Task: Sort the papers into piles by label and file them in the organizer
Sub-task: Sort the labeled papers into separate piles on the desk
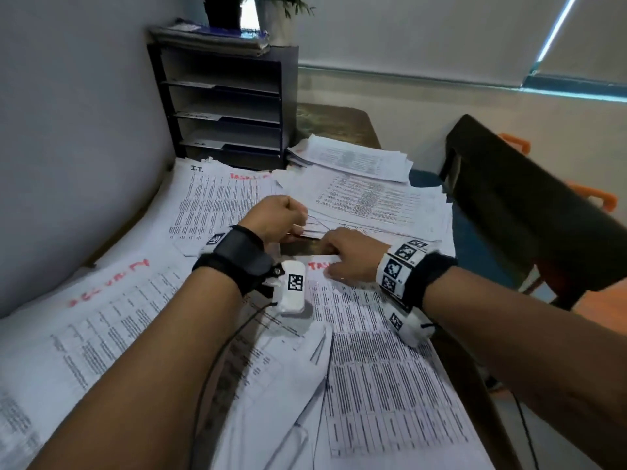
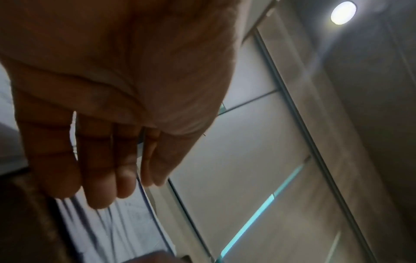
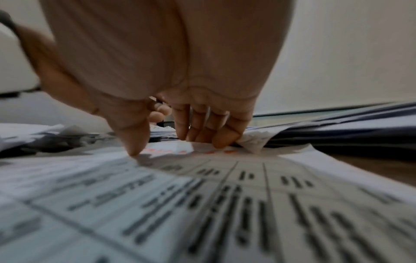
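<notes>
The right hand [image 1: 353,256] presses straight fingers flat on the top edge of the nearest red-labelled sheet [image 1: 383,361] on the tabletop [image 1: 339,125]; just beyond, the left hand [image 1: 274,217], its grip closed on an edge of the loose unsorted stack [image 1: 369,201], lifts several sheets. Advice: hold the near pile pinned, peel 1 sheet, read its label. The 4-shelf organizer [image 1: 224,103] stands farthest back, against the wall.
</notes>
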A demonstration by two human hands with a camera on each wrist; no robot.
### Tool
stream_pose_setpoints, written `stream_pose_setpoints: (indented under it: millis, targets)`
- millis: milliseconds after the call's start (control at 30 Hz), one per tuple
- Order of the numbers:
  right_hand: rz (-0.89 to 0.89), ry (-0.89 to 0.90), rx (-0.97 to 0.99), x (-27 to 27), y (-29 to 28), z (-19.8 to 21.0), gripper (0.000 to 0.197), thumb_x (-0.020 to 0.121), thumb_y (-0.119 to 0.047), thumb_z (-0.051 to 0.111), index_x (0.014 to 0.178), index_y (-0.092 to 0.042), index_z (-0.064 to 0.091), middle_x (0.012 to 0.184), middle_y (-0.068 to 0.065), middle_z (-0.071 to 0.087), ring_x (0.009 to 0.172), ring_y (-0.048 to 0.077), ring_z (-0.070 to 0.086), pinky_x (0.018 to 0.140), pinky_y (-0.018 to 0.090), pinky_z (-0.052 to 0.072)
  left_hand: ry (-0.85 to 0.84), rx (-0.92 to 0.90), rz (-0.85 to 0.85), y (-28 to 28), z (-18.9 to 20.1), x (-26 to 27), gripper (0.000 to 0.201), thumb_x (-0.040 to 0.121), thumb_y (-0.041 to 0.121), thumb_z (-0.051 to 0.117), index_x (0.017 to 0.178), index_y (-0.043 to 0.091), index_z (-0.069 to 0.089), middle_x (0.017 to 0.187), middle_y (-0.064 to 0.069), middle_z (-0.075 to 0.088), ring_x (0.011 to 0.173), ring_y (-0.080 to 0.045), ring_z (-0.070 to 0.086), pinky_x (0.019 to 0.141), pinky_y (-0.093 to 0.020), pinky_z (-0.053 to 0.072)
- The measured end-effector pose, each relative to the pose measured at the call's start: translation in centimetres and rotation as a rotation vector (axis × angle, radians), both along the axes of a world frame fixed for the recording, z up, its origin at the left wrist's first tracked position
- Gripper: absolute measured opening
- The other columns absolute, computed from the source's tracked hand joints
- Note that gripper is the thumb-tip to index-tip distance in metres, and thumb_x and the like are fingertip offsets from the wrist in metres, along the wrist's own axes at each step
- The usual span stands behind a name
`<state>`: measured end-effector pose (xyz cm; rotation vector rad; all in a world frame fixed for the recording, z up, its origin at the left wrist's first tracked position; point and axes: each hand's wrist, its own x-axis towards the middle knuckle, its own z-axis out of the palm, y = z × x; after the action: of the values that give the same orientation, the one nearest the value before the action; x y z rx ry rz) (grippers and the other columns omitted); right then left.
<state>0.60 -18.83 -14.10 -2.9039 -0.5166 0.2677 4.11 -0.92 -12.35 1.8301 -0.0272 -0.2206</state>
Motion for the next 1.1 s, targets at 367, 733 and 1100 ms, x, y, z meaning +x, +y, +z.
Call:
stream_pose_setpoints:
  millis: [367, 733, 1100]
  targets:
    - [-0.096, -0.139, 0.026, -2.5, -1.1, 2.0, 0.023, 0.096, -0.030, 0.057, 0.073, -0.031, 0.052, 0.086, -0.005, 0.062, 0.080, 0.021, 0.061, 0.074, 0.039, 0.053, -0.186, 0.825, -0.357, -1.9, 0.2, -4.6, 0.020, 0.083, 0.027, 0.076, 0.099, 0.016, 0.070, 0.090, -0.003, 0.067, 0.086, -0.023, 0.062, 0.070, -0.028, 0.044]
    - [-0.307, -0.503, 0.274, -1.6, -5.6, 7.1, 0.011, 0.093, -0.025, 0.063, 0.102, -0.019, 0.063, 0.102, 0.004, 0.065, 0.100, 0.029, 0.061, 0.088, 0.044, 0.049, 0.011, -0.005, -0.200, 0.9, -3.1, -5.7, 0.018, 0.098, 0.013, 0.055, 0.103, 0.010, 0.072, 0.101, -0.011, 0.077, 0.093, -0.030, 0.073, 0.091, -0.041, 0.057]
    - [-0.552, 0.217, 1.031, -1.5, -6.3, 2.6, 0.035, 0.088, -0.009, 0.071, 0.120, -0.007, 0.057, 0.108, 0.018, 0.073, 0.098, 0.033, 0.069, 0.095, 0.050, 0.052, -0.110, -0.230, 0.393, 5.7, 0.0, -1.4, 0.017, 0.081, 0.021, 0.054, 0.089, 0.012, 0.066, 0.090, -0.015, 0.073, 0.080, -0.035, 0.070, 0.071, -0.044, 0.062]
